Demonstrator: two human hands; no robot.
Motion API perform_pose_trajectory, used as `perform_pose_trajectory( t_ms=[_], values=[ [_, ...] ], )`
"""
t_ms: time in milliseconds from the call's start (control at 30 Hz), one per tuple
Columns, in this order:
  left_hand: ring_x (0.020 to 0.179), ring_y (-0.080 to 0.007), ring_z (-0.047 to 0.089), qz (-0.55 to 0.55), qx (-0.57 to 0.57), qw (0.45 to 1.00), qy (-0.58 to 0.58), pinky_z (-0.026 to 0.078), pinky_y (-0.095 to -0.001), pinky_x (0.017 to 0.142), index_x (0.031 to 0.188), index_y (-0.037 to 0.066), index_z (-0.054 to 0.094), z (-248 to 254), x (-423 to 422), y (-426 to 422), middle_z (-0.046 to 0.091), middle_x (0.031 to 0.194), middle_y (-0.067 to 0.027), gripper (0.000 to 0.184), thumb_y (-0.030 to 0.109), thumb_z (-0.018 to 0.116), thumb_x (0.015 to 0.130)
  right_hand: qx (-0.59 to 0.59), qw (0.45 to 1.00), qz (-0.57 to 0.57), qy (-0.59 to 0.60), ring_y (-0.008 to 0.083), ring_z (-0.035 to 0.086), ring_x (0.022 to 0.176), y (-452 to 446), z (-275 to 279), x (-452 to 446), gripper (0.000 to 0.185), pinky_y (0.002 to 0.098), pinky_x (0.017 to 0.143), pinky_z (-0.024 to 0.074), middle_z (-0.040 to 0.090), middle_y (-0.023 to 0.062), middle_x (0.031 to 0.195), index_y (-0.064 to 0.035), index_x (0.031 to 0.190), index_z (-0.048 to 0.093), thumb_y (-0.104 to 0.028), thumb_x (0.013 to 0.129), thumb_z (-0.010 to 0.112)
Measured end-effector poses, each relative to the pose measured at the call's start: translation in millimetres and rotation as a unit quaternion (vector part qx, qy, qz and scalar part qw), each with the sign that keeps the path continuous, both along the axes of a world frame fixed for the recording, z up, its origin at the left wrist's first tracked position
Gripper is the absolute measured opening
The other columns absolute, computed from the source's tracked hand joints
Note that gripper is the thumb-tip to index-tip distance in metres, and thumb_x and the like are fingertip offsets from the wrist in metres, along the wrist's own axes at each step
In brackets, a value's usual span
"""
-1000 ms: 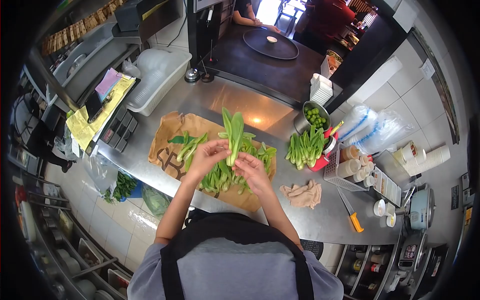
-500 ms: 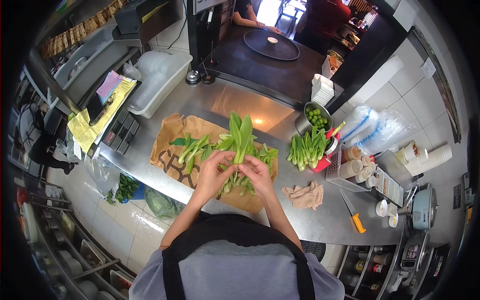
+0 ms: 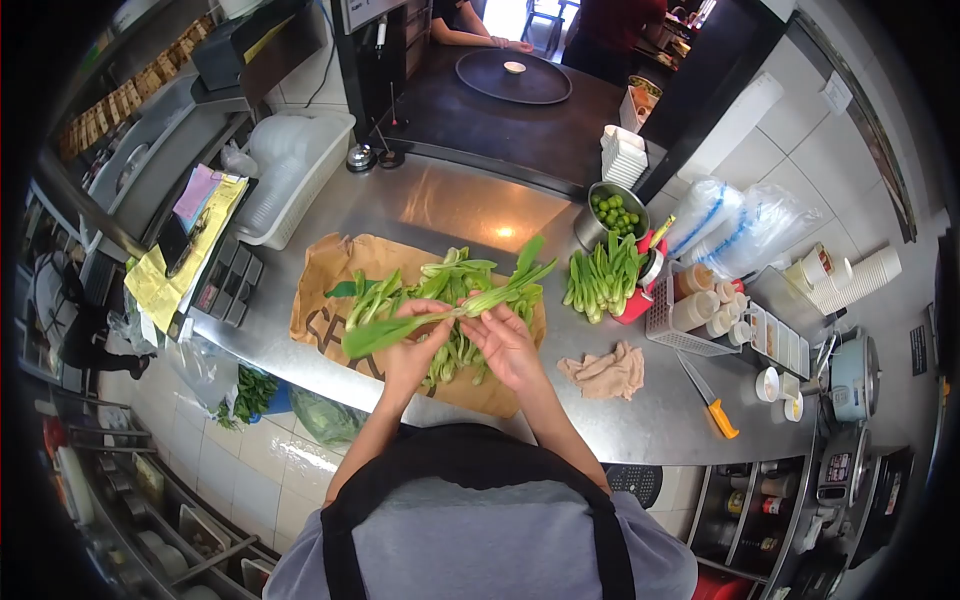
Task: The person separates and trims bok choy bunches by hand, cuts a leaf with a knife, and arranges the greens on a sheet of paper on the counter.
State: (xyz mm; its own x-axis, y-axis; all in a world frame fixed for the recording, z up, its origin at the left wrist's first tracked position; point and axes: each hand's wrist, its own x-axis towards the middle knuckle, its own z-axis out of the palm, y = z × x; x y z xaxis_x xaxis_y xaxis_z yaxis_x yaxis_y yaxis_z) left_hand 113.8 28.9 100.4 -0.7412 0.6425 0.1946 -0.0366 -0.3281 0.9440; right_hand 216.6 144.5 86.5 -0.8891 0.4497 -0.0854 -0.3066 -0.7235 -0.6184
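My left hand [image 3: 414, 348] pinches the stem of a broad green leaf [image 3: 378, 334], which points out to the left. In the fingers of my right hand [image 3: 505, 346] is a small leafy green [image 3: 508, 291], probably bok choy, with its leaves towards the upper right. Their stem ends meet between my fingertips; whether they are still joined I cannot tell. Both hands are over a loose pile of the same greens [image 3: 458, 366], partly hidden by them. Under the pile lies a brown paper bag [image 3: 312, 285] with dark lettering.
Right of the paper are a bunch of greens [image 3: 603, 280], a pot of limes [image 3: 590, 232], a crumpled cloth [image 3: 603, 372] and an orange-handled knife [image 3: 716, 416]. A basket of bottles [image 3: 672, 330] stands further right. Beyond the counter, a person's arm is near a round tray [image 3: 480, 85].
My hands have turned the upright green sideways and drawn a leaf out to the left, while the rest points right. The camera view has shifted slightly.
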Motion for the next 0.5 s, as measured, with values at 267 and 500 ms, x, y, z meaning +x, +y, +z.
perform_pose_trajectory(
  t_ms=[267,500],
  values=[
    [0.091,-0.0224,0.061,0.098,-0.054,0.95,0.292,0.048,-0.0296,0.079,0.088,0.002,0.06,24,0,-7,0.063,0.099,-0.012,0.016,-0.004,0.066,0.074,-0.082,0.994,0.031,0.058,0.0207,0.052,0.11,10,-5,7,0.04,0.0344,0.096,0.0422,0.05,0.0139,0.124,-0.0016,0.132,0.039,-0.011,0.093,0.045],
    [0.091,-0.0214,0.061,0.071,-0.084,0.944,0.312,0.047,-0.0289,0.081,0.088,0.003,0.063,38,1,-8,0.064,0.097,-0.0107,0.018,-0.005,0.065,0.073,-0.033,0.997,0.04,0.058,0.0193,0.053,0.106,11,7,14,0.045,0.0341,0.093,0.0433,0.051,0.014,0.122,-0.0007,0.135,0.034,-0.013,0.093,0.045]
  ],
)
